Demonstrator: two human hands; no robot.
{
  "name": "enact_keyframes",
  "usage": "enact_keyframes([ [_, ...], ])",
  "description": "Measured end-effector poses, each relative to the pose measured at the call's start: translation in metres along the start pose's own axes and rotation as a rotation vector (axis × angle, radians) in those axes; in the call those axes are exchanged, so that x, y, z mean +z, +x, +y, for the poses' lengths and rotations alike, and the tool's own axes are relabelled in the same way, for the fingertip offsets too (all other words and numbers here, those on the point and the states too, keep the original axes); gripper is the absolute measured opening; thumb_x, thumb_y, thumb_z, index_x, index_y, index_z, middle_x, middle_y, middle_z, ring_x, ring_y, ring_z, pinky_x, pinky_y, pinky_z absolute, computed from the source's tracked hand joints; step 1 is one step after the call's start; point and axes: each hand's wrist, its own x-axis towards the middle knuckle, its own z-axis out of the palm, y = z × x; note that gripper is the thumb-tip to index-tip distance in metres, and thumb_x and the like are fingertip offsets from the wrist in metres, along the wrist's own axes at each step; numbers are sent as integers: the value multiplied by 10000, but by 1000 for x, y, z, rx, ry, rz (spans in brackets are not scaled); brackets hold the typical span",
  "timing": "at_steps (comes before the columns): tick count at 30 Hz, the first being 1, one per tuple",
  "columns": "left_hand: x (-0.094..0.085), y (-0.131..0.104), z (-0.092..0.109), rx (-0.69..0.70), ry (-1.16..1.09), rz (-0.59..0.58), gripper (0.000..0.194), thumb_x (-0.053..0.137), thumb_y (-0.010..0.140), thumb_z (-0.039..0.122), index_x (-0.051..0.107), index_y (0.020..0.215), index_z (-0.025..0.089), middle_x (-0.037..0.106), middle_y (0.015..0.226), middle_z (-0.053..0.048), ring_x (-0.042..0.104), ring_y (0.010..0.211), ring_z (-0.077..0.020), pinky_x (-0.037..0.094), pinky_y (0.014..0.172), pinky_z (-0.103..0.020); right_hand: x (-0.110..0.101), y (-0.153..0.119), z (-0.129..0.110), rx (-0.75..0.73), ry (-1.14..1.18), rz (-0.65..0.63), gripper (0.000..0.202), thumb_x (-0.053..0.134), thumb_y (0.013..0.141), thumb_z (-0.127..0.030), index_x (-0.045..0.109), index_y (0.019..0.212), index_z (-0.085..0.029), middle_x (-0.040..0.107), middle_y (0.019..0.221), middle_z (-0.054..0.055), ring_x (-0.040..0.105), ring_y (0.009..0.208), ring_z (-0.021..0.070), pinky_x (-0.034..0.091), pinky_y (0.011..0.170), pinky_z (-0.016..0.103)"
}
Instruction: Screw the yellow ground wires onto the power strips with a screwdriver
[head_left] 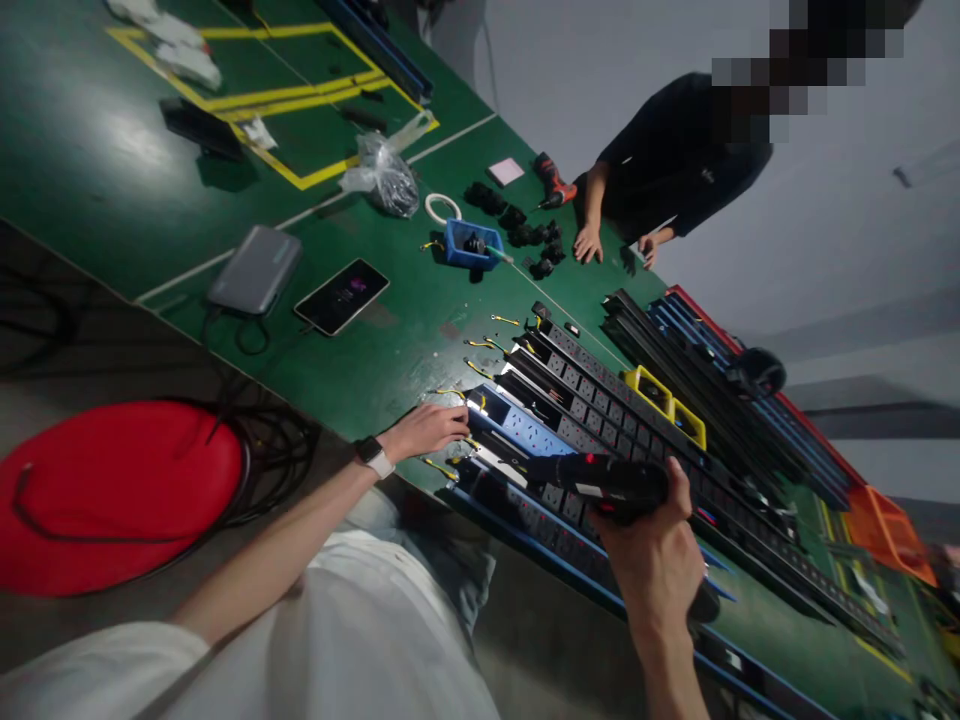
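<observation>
My right hand [660, 550] is wrapped round a black cordless drill [600, 482], its nose pointing left over the ends of the power strips. The fingers of my left hand [431, 430] are closed at the left end of a blue-faced power strip [517, 420]; the fingertips are partly hidden. Several long black power strips [592, 385] lie side by side around it. Short yellow-green wires [480, 370] with ring ends stick out of their left ends. Another power strip [555, 530] lies along the near table edge, below the drill.
Across the green table [420, 330], a co-worker [675, 160] rests one hand on the top, near a red drill [553, 182]. A blue bin [472, 245], phone [343, 296], grey power bank [256, 270] and yellow bins [664, 405] stand around. A red stool [120, 490] is at left.
</observation>
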Motion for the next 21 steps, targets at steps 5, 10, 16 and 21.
enact_keyframes([
  [5, 0, 1, -1, -11, -25, 4, 193, 573, 976, 288, 759, 1007, 242, 683, 1050, -15, 622, 803, -121, 407, 694, -248, 15, -4, -8, -50, 44, 26, 1057, 818, 709, -337, 207, 1539, -102, 735, 963, 154, 699, 813, 315, 509, 683, 365],
  [10, 6, 2, -1, -31, 24, 36, 182, 584, 971, 283, 758, 1002, 238, 687, 1058, -18, 637, 798, -126, 421, 684, -256, 24, -7, -12, -241, 82, 151, 964, 723, 791, -292, 173, 1546, -57, 706, 1084, 201, 690, 854, 297, 519, 770, 388],
  [16, 9, 3, -5, -19, -14, 37, 169, 605, 960, 285, 762, 1002, 242, 698, 1054, -28, 664, 855, -146, 446, 716, -261, 14, 0, -12, -435, 89, 150, 817, 545, 943, -322, 110, 1548, 12, 698, 946, 170, 662, 818, 278, 518, 735, 376],
  [21, 11, 2, -8, -28, -49, 25, 191, 583, 973, 313, 761, 1013, 253, 697, 1052, -17, 674, 896, -153, 455, 742, -269, -1, 10, -14, -672, 9, 142, 767, 516, 964, -285, 117, 1545, 16, 665, 922, 146, 634, 806, 253, 517, 767, 373],
])
